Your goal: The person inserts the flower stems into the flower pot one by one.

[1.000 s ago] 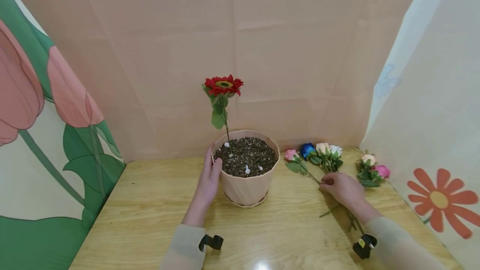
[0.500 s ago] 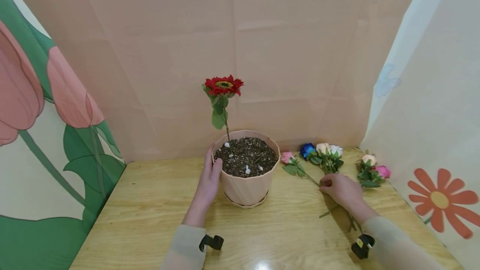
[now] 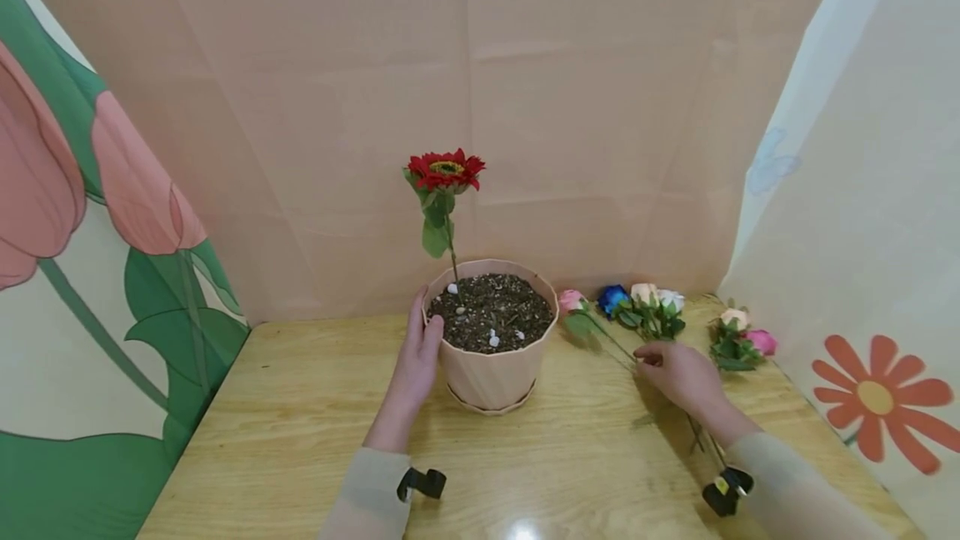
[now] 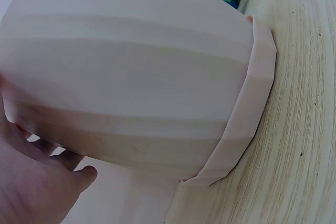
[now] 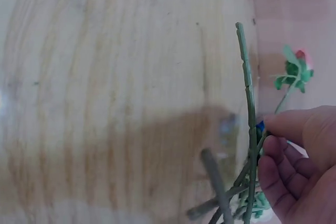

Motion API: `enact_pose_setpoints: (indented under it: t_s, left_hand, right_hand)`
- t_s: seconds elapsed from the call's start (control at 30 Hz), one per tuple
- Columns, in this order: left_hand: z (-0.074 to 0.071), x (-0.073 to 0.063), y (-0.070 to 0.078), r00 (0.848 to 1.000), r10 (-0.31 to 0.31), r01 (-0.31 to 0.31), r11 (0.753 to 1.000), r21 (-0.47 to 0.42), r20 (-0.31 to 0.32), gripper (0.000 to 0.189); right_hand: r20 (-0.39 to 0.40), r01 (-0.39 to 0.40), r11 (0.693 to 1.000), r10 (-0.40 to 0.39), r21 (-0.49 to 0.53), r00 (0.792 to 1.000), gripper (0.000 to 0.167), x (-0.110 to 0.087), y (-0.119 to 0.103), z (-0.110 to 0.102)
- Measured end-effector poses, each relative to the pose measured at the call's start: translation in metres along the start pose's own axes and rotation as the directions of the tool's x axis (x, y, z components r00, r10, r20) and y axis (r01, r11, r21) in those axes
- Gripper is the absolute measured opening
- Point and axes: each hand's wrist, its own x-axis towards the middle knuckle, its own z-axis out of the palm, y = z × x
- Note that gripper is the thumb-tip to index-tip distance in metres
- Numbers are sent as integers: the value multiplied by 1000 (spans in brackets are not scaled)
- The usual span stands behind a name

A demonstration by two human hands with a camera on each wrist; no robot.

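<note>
A pale pink flowerpot (image 3: 491,373) full of dark soil stands on the wooden table. One red flower (image 3: 447,169) rises from the soil at its left. My left hand (image 3: 416,352) lies along the pot's left side, thumb at the front near the rim; in the left wrist view its fingers (image 4: 68,158) touch the wall. On the right, my right hand (image 3: 682,373) pinches the stem of a pink rose (image 3: 572,300) between thumb and fingertips. That rose (image 5: 299,69) points away from the hand in the right wrist view. A shadow lies under its stem.
Right of the pot lie a blue rose (image 3: 613,300), a cream rose (image 3: 643,294) and a white rose (image 3: 671,300). Farther right are another cream rose (image 3: 735,319) and a magenta rose (image 3: 761,342). Loose green stems (image 5: 249,93) cross near the right hand. A cloth backdrop (image 3: 337,148) hangs behind.
The pink rose's head has shifted left toward the pot, and its stem now shows a separate shadow on the table. My right hand has moved slightly left; the left hand stays at the pot.
</note>
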Motion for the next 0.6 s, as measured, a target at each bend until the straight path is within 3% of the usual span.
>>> enact_pose_setpoints:
  t_s: [0.23,0.6]
  left_hand:
    - [-1,0,1,1000,-2,2,1000,7,-8,62]
    - [0,-1,2,1000,-4,4,1000,1,-4,63]
  right_hand:
    - [-2,-10,998,10,56,1000,29,1,-20,-17]
    - [-134,44,989,-25,138,991,34,3,-55,-43]
